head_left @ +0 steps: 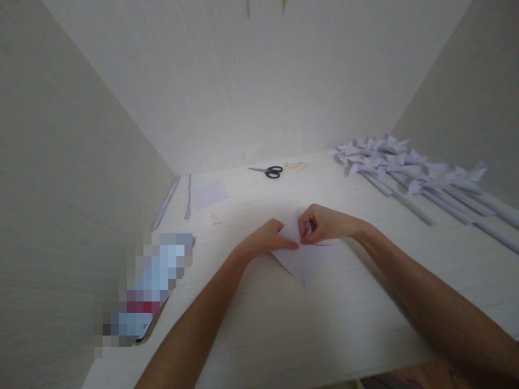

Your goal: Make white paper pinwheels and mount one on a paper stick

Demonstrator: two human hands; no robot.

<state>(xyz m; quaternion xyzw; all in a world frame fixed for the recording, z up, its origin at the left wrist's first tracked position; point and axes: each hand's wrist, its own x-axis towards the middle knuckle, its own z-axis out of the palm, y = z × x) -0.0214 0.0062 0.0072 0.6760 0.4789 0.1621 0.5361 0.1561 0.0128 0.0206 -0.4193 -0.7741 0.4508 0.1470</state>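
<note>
A square white sheet of paper [306,265] lies turned cornerwise in front of me, with slits running in from its right and near corners. My left hand [267,237] grips its left side, the thumb flat on top near the middle and the other fingers mostly hidden. With curled fingers, my right hand [314,224] pinches the paper close to its centre, beside the left thumb tip. Whether a folded corner or some small piece sits in that pinch I cannot make out.
Scissors [271,172] with black handles lie by the back wall. Several white paper pinwheels [399,159] on rolled sticks are piled at right. Another paper sheet [211,194] and thin paper rolls [166,202] lie at left, behind a pixelated device [158,286].
</note>
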